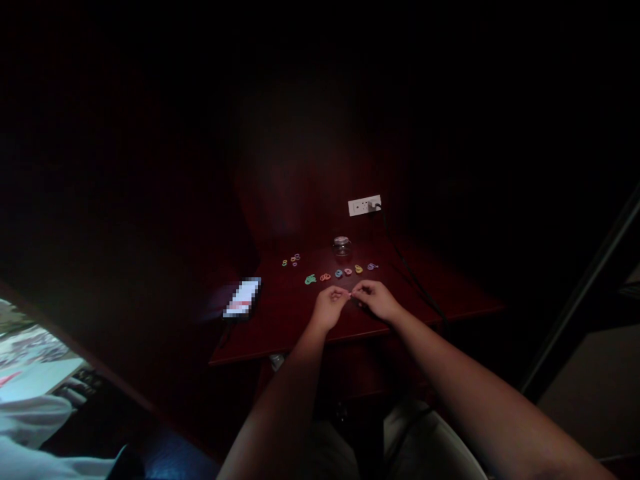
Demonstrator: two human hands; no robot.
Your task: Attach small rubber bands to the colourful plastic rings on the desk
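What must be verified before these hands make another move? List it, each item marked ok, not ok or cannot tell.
1. Hands meeting: ok; the left hand and right hand come together at the fingertips.
2. Item between the fingertips: cannot tell; too small to make out.
3. Colour groups apart: ok; green loops and orange loops lie separately.
4. Jar upright: ok.
5. Cable clear of the hands: ok; it runs to their right.
6. Lighting: not ok; the scene is dim.
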